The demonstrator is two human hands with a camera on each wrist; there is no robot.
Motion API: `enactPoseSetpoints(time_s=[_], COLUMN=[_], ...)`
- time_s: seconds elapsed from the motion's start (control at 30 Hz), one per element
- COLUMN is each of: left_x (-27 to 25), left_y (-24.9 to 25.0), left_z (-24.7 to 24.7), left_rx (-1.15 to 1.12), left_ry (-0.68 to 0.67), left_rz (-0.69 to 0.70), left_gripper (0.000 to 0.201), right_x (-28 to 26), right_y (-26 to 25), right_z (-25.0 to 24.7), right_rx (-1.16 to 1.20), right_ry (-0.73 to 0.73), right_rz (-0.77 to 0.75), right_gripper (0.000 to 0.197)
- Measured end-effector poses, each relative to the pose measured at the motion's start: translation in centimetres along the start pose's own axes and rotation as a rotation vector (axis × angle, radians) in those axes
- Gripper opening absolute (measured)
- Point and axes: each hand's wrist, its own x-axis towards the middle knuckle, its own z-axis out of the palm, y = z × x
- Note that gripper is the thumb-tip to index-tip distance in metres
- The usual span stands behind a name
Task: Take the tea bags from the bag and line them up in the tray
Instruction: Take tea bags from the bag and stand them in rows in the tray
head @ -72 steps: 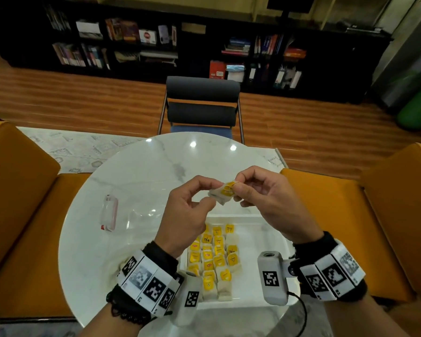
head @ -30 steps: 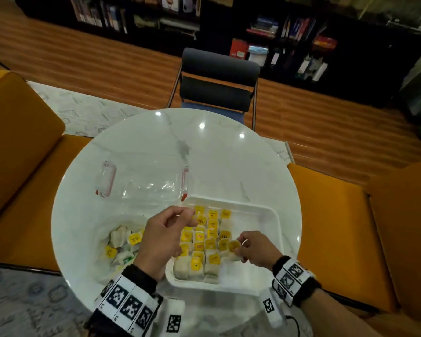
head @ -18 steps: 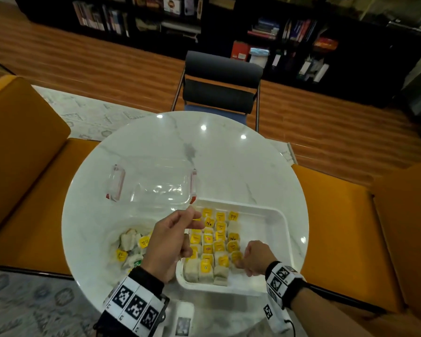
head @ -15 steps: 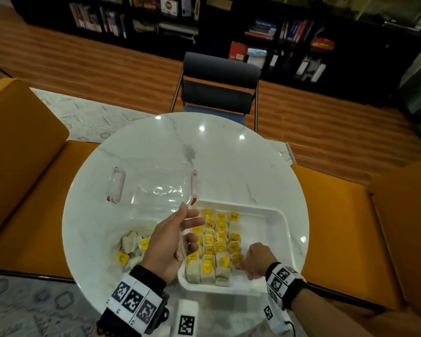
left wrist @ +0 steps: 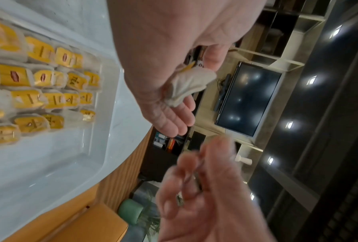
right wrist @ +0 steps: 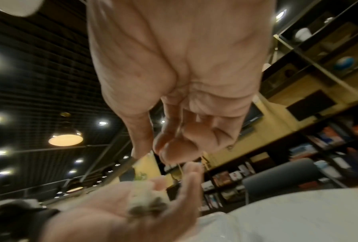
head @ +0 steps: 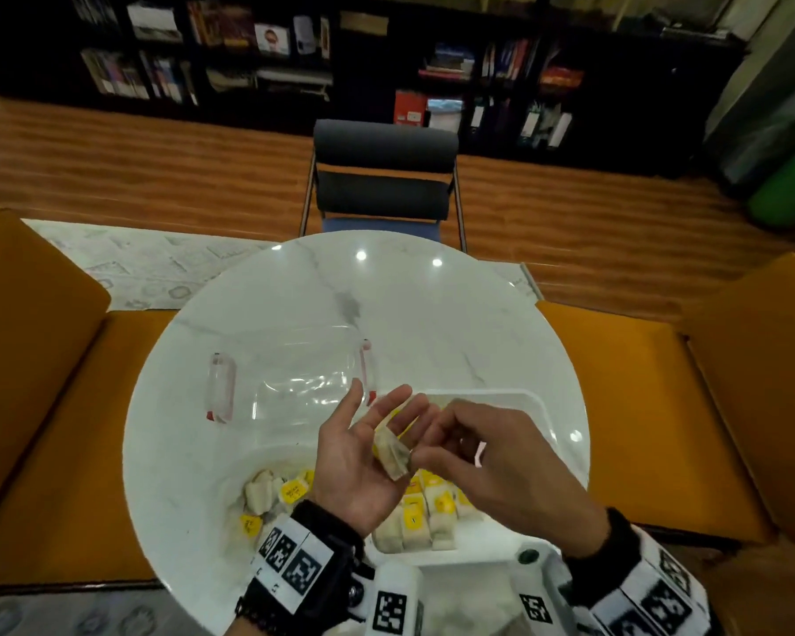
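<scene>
Near: white plastic tray [head: 531, 399] holding rowed yellow-tagged tea bags [head: 425, 509]. Above it, left hand [head: 359, 461], fingers extended, cradles one pale paper tea bag [head: 392, 456]; right hand [head: 501, 461], fingers curled and empty, reaches. Step: handover; next, a pinch and placement in line. Far left: clear plastic bag [head: 294, 392].
</scene>
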Motion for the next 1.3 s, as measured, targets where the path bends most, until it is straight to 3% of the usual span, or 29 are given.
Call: enactPoseSetpoints(time_s=[0.1,0.2,0.33,0.5,0.63,0.8,0.9,1.03,1.17,1.3], left_x=[0.2,0.3,0.2,0.0,-0.2,-0.7,-0.9,-1.1,-1.4,-1.2], left_y=[-0.3,-0.4,-0.7,-1.3,-1.5,-1.3,-1.1,-0.8,-0.6,-0.5], left_z=[0.3,0.6,0.3,-0.5,-0.1,0.2,0.4,0.6,0.9,1.1], left_rx=[0.081,0.169,0.303,0.508,0.442,0.368,0.337,0.293,0.368,0.543], left_ry=[-0.043,-0.081,-0.138,-0.162,-0.172,-0.207,-0.243,-0.245,-0.244,-0.217], left_rz=[-0.020,-0.052,-0.027,0.043,0.013,-0.027,-0.041,-0.052,0.049,0.183], left_gripper=[0.055,0.059,0.052,0.051,0.028,0.033,0.030,0.042,0.042,0.031], right_x=[0.0,0.3,0.6,1.2,1.6,1.7,1.8,2.0,2.1,2.0], right_y=[-0.5,0.0,0.2,1.0,1.1,1.0,1.0,1.0,1.2,1.2], right_z=[2.4,3.4,2.1,-1.0,-2.7,-3.7,-3.8,-3.8,-3.7,-3.4], right_rx=[-0.141,-0.175,-0.030,-0.050,0.084,0.296,0.365,0.409,0.442,0.504], right_ry=[-0.025,0.025,0.088,0.055,-0.055,-0.082,-0.054,-0.009,0.052,-0.025], right_rz=[-0.027,0.018,0.082,0.144,0.161,0.247,0.238,0.227,0.269,0.258], right_gripper=[0.031,0.026,0.011,0.016,0.017,0.014,0.015,0.009,0.010,0.019])
